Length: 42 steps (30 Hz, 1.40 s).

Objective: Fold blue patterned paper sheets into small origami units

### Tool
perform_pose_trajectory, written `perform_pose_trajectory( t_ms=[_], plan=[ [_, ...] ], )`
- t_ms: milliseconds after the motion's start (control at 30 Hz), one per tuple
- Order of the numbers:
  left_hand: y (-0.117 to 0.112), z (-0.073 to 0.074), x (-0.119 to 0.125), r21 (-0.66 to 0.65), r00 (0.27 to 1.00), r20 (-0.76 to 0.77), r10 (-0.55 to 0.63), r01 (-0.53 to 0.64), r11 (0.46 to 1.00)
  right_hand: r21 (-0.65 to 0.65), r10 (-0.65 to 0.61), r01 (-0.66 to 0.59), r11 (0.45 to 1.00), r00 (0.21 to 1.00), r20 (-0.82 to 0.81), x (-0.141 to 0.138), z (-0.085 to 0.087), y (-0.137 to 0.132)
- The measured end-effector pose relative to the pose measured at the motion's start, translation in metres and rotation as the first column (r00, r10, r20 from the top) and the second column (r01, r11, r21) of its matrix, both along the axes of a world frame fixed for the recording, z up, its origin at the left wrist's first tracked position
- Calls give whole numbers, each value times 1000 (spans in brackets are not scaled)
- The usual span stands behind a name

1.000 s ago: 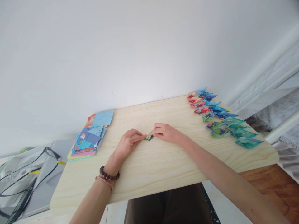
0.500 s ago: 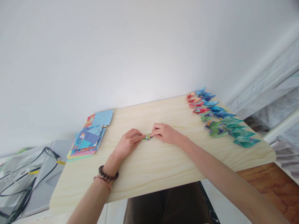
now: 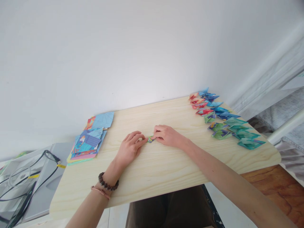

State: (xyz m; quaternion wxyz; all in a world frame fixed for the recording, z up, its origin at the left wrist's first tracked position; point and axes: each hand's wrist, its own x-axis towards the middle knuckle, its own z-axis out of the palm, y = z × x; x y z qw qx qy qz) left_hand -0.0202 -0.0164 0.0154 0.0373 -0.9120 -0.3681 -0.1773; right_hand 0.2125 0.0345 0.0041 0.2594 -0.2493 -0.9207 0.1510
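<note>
A small folded piece of patterned green and purple paper (image 3: 150, 139) lies near the middle of the light wooden table (image 3: 152, 167), between my two hands. My left hand (image 3: 131, 146), with a dark beaded bracelet and a thin copper-coloured one at the wrist, pinches the paper's left end. At its right end, the bent fingers of my right hand (image 3: 166, 135) grip the paper, thumb and forefinger together. The fingers cover both ends, so only the middle part of the folded paper shows.
Sheets of coloured origami paper (image 3: 87, 139) are stacked at the table's left. Several folded paper pieces (image 3: 220, 126) in red, blue and green stand in rows along the right side. Left of the table, black cables (image 3: 42, 158) lie over a grey surface. A white wall (image 3: 142, 57) rises behind.
My left hand's fingers have bent slightly more at the paper's left end, and its wrist has shifted a little left. My right hand has barely moved.
</note>
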Motion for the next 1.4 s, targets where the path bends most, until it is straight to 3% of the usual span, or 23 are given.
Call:
perform_pose_trajectory(
  t_ms=[200,367,700,1000,1400],
  plan=[
    [-10,-1,1,39,998,-58,29,-26,999,-52,-69,67,996,997,-35,-4,-1,-2],
    [-13,-3,-1,-5,995,-94,41,-41,999,-167,-134,119,979,987,-84,-6,1,-3],
    [-21,-1,0,-119,988,-138,69,-86,989,-236,-223,198,951,971,-84,-16,4,-1],
    [-24,3,5,-127,990,-121,79,-94,987,-331,-298,263,906,953,-60,-25,1,3],
    [-30,-2,8,-87,990,-95,108,-116,989,-513,-168,101,852,982,-86,-12,1,15]
  ],
)
